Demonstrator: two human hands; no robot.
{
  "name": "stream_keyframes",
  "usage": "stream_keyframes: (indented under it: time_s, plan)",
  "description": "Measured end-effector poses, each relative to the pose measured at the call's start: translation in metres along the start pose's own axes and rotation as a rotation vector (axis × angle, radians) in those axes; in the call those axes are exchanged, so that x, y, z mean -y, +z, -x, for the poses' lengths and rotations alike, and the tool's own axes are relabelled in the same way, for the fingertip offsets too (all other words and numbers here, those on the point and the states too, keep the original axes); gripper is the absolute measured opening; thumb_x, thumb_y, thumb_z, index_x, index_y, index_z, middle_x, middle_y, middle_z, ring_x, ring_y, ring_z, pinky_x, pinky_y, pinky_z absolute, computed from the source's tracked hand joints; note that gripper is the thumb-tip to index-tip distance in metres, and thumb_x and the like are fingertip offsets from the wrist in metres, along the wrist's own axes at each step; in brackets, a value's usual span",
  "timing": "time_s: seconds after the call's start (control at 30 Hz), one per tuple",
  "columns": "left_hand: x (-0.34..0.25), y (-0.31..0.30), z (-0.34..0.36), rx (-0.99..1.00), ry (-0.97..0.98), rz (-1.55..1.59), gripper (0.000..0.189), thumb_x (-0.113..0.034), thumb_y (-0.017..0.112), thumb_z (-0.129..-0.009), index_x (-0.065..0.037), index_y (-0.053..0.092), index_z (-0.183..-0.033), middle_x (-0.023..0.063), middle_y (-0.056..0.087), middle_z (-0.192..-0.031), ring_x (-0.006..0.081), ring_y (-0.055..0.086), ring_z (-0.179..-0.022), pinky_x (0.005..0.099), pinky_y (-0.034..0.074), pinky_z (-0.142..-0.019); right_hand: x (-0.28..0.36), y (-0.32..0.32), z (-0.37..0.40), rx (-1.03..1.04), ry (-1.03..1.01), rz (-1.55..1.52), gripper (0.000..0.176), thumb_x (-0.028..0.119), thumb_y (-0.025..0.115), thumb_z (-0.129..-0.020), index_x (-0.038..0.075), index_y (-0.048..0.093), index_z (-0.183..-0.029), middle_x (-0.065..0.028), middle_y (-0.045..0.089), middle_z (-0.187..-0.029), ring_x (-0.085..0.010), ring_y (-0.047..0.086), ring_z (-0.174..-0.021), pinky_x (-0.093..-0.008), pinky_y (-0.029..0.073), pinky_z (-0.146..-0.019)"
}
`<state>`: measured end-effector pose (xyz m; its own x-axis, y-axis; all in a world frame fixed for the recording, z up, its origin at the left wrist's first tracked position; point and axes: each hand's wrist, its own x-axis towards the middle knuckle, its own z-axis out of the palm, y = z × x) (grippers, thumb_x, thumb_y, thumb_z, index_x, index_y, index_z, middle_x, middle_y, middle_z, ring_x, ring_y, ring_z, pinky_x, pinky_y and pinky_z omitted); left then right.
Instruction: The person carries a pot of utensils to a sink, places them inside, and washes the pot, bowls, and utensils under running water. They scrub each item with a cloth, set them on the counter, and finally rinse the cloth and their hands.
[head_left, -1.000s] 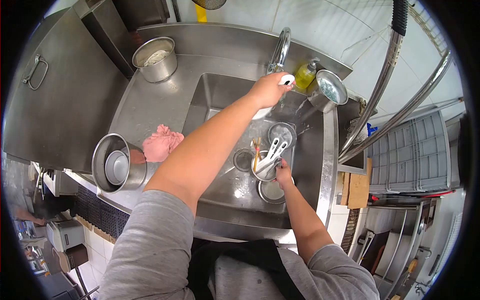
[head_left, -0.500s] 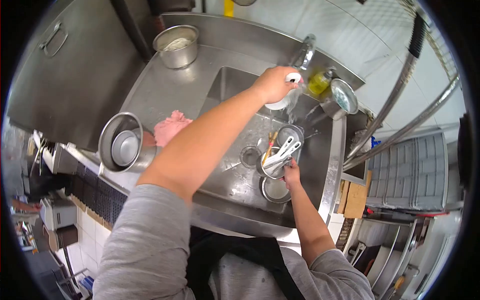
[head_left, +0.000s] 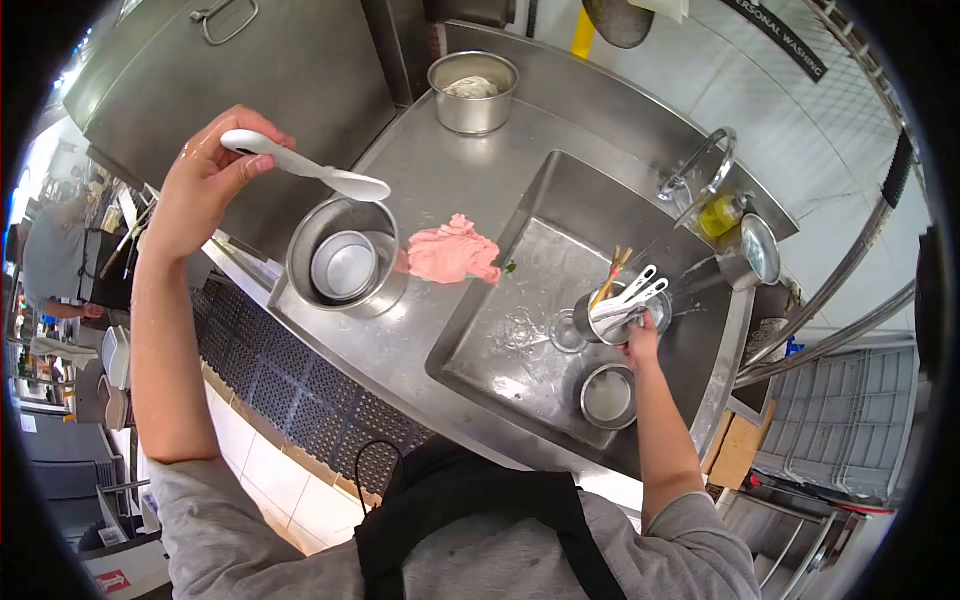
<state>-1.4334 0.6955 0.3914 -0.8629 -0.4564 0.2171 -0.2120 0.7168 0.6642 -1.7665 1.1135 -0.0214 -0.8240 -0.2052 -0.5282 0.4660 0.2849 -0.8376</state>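
Observation:
My left hand point(head_left: 212, 178) is closed on a white spoon point(head_left: 355, 186), raised over the left end of the counter. Below and right of it stands a large metal pot point(head_left: 300, 262) with a smaller metal bowl point(head_left: 345, 266) inside. Down in the sink my right hand point(head_left: 642, 338) grips a metal pot point(head_left: 602, 322) that holds several white-handled utensils point(head_left: 640, 292) and wooden-looking sticks point(head_left: 612, 272). Another round metal container point(head_left: 608, 396) sits in the sink just below that pot. Water runs from the faucet point(head_left: 712, 165) into the sink beside my right hand.
A pink cloth point(head_left: 452, 250) lies on the counter point(head_left: 440, 180) left of the sink. At the back stands a metal pot with pale contents point(head_left: 473, 92). A yellow soap bottle point(head_left: 720, 215) and a metal pot point(head_left: 748, 252) are right of the faucet. A person point(head_left: 60, 250) is at the far left.
My left hand has moved from under the faucet to the far left with the white spoon. My right hand still grips the pot in the sink. The view has turned left.

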Motion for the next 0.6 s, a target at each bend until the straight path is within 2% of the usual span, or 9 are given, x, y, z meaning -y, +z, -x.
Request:
stream_keyframes:
  time_s: [0.1, 0.3, 0.33, 0.37, 0.43, 0.47, 0.5, 0.57, 0.6]
  plan:
    - [0.022, -0.010, 0.001, 0.086, 0.028, 0.163, 0.009, -0.003, 0.060, -0.084, -0.005, 0.059, -0.093, 0.0041, 0.061, -0.096, 0.0139, 0.057, -0.096, 0.0270, 0.044, -0.086, 0.015, 0.003, -0.005, 0.041, -0.056, 0.016, 0.043, 0.004, 0.042, -0.089, 0.019, 0.044, -0.129, -0.0041, 0.059, -0.075, -0.0123, 0.048, -0.038, -0.0244, 0.036, -0.030]
    - [0.041, -0.021, -0.007, 0.322, 0.107, 0.178, 0.013, 0.002, 0.061, -0.079, -0.005, 0.059, -0.089, 0.0049, 0.061, -0.092, 0.0166, 0.058, -0.099, 0.0286, 0.044, -0.088, 0.041, 0.006, -0.013, -0.012, -0.022, -0.060, 0.045, 0.006, 0.040, -0.090, 0.022, 0.042, -0.132, -0.0054, 0.060, -0.078, -0.0131, 0.047, -0.037, -0.0227, 0.031, -0.030]
    - [0.044, -0.020, -0.013, 0.421, 0.041, 0.183, 0.017, -0.003, 0.065, -0.079, -0.006, 0.055, -0.093, 0.0059, 0.058, -0.095, 0.0220, 0.055, -0.106, 0.0342, 0.040, -0.095, 0.044, 0.005, -0.014, -0.007, -0.038, -0.090, 0.043, 0.005, 0.040, -0.089, 0.021, 0.044, -0.129, -0.0057, 0.061, -0.084, -0.0132, 0.050, -0.043, -0.0226, 0.034, -0.032]
    - [0.050, -0.015, -0.017, 0.434, 0.054, 0.187, 0.017, -0.003, 0.065, -0.079, -0.006, 0.055, -0.093, 0.0059, 0.058, -0.095, 0.0220, 0.055, -0.106, 0.0342, 0.040, -0.095, 0.047, 0.002, -0.015, -0.008, -0.054, -0.123, 0.040, 0.004, 0.041, -0.089, 0.019, 0.046, -0.126, -0.0061, 0.062, -0.090, -0.0134, 0.053, -0.049, -0.0225, 0.037, -0.033]
    - [0.068, 0.004, -0.029, 0.428, -0.056, 0.421, 0.022, -0.001, 0.062, -0.082, -0.008, 0.052, -0.100, 0.0044, 0.057, -0.105, 0.0211, 0.052, -0.111, 0.0340, 0.038, -0.098, 0.056, 0.003, -0.023, -0.064, -0.082, -0.171, 0.043, 0.004, 0.041, -0.087, 0.018, 0.045, -0.127, -0.0056, 0.061, -0.086, -0.0145, 0.053, -0.047, -0.0231, 0.035, -0.032]
    - [0.080, 0.011, -0.038, 0.416, -0.064, 0.474, 0.034, 0.001, 0.059, -0.083, -0.008, 0.049, -0.114, 0.0053, 0.050, -0.119, 0.0216, 0.046, -0.118, 0.0347, 0.036, -0.100, 0.061, 0.002, -0.025, -0.079, -0.094, -0.111, 0.046, 0.004, 0.041, -0.086, 0.017, 0.044, -0.130, -0.0058, 0.060, -0.084, -0.0147, 0.051, -0.045, -0.0235, 0.035, -0.032]
    - [0.091, 0.024, -0.045, 0.440, -0.044, 0.477, 0.034, 0.001, 0.059, -0.083, -0.008, 0.049, -0.114, 0.0053, 0.050, -0.119, 0.0216, 0.046, -0.118, 0.0347, 0.036, -0.100, 0.067, 0.000, -0.028, -0.094, -0.105, -0.052, 0.048, 0.005, 0.041, -0.086, 0.016, 0.042, -0.132, -0.0060, 0.059, -0.082, -0.0149, 0.050, -0.043, -0.0239, 0.034, -0.032]
    - [0.087, 0.050, -0.044, -0.253, -0.124, 0.299, 0.045, 0.004, 0.057, -0.083, -0.006, 0.045, -0.124, 0.0074, 0.043, -0.127, 0.0234, 0.042, -0.123, 0.0348, 0.035, -0.102, 0.078, 0.001, -0.028, -0.095, -0.155, -0.001, 0.053, 0.007, 0.043, -0.085, 0.016, 0.039, -0.137, -0.0067, 0.058, -0.079, -0.0146, 0.047, -0.041, -0.0253, 0.034, -0.032]
    - [0.080, 0.061, -0.044, -0.514, -0.020, -0.238, 0.051, 0.006, 0.055, -0.083, -0.005, 0.040, -0.131, 0.0090, 0.038, -0.132, 0.0243, 0.038, -0.126, 0.0346, 0.036, -0.101, 0.089, -0.003, -0.024, -0.065, -0.130, 0.077, 0.047, 0.007, 0.042, -0.086, 0.016, 0.046, -0.132, -0.0053, 0.059, -0.082, -0.0134, 0.047, -0.044, -0.0267, 0.040, -0.035]
